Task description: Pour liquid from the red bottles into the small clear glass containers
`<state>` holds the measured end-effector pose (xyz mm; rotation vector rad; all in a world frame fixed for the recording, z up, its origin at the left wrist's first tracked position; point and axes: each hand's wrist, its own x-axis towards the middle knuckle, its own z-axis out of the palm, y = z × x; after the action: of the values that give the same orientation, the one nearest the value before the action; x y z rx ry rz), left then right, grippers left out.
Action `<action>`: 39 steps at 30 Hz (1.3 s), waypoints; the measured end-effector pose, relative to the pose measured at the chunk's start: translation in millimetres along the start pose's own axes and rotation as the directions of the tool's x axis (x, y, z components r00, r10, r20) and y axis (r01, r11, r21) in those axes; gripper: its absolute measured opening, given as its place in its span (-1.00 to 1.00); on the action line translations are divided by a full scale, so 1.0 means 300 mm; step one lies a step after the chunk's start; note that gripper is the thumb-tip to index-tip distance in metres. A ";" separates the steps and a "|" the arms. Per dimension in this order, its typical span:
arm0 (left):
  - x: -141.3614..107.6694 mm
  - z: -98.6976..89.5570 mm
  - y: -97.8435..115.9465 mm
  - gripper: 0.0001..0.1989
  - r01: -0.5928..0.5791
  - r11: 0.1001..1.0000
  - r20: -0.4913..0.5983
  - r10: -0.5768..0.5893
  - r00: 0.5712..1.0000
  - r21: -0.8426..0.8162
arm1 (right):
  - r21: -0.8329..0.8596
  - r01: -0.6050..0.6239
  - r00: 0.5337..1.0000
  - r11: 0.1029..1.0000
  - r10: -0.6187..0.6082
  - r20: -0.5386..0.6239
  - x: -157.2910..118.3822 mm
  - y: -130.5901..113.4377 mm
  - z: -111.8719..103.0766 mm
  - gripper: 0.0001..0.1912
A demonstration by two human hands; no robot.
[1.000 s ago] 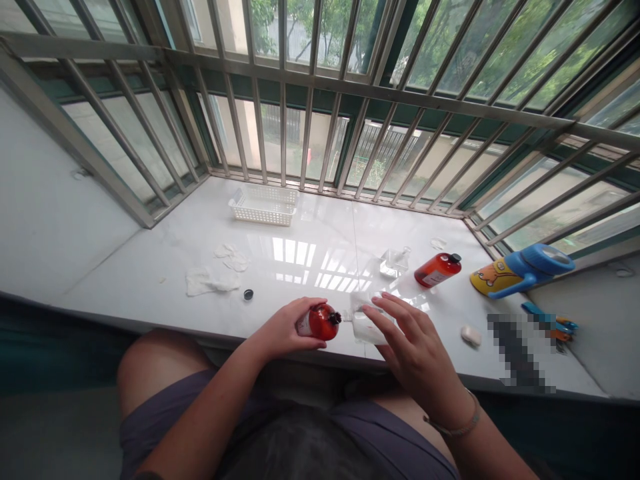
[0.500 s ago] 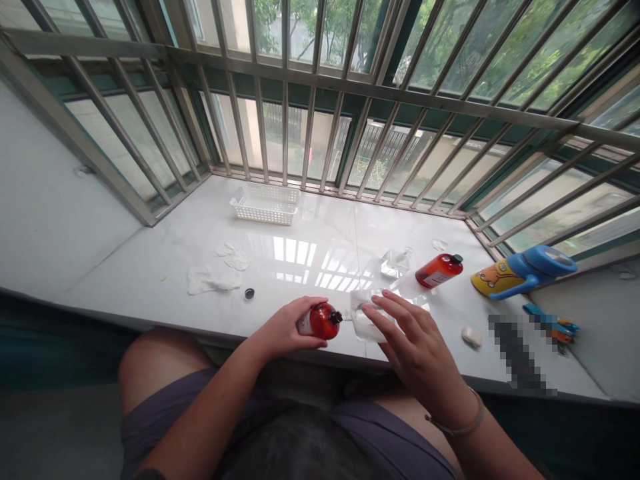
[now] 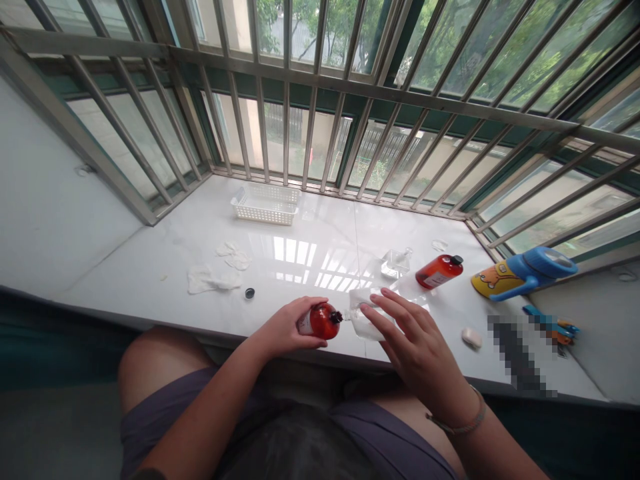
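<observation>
White windowsill [image 3: 310, 230] with basket [image 3: 265, 205], tissues [image 3: 213, 279], red bottle [image 3: 439, 271]

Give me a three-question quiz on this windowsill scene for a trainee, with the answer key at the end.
1. True or false: the white plastic basket stands closer to the window bars than the crumpled tissues do.
2. Fill in the blank: the right hand touches a clear ____.
3. Which hand holds the red bottle? A) left B) right C) neither

Key: 1 true; 2 container; 3 A, the left hand.
</observation>
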<state>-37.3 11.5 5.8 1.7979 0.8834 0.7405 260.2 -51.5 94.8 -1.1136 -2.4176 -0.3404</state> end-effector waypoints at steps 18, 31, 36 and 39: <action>0.001 -0.001 -0.005 -0.14 -0.003 1.000 0.009 0.003 1.000 0.011 | -0.013 0.049 0.998 0.999 -0.049 0.048 0.011 0.019 -0.014 -0.29; -0.002 0.000 -0.013 -0.15 -0.011 1.000 0.003 0.011 1.000 0.004 | -0.005 0.081 0.996 0.997 -0.081 0.043 0.026 0.016 -0.009 -0.37; -0.002 0.001 -0.016 -0.15 -0.013 1.000 -0.001 0.013 1.000 0.009 | 0.006 0.072 0.997 0.997 -0.072 0.043 0.027 0.013 0.001 -0.36; -0.002 0.003 -0.021 -0.15 -0.023 1.000 -0.010 0.023 1.000 0.010 | 0.026 0.062 0.997 0.998 -0.063 0.041 0.025 0.010 0.016 -0.36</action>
<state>-38.3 12.2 -0.4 1.8173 0.8754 0.7620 256.7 -42.7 94.6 -1.0462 -2.4907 -0.3096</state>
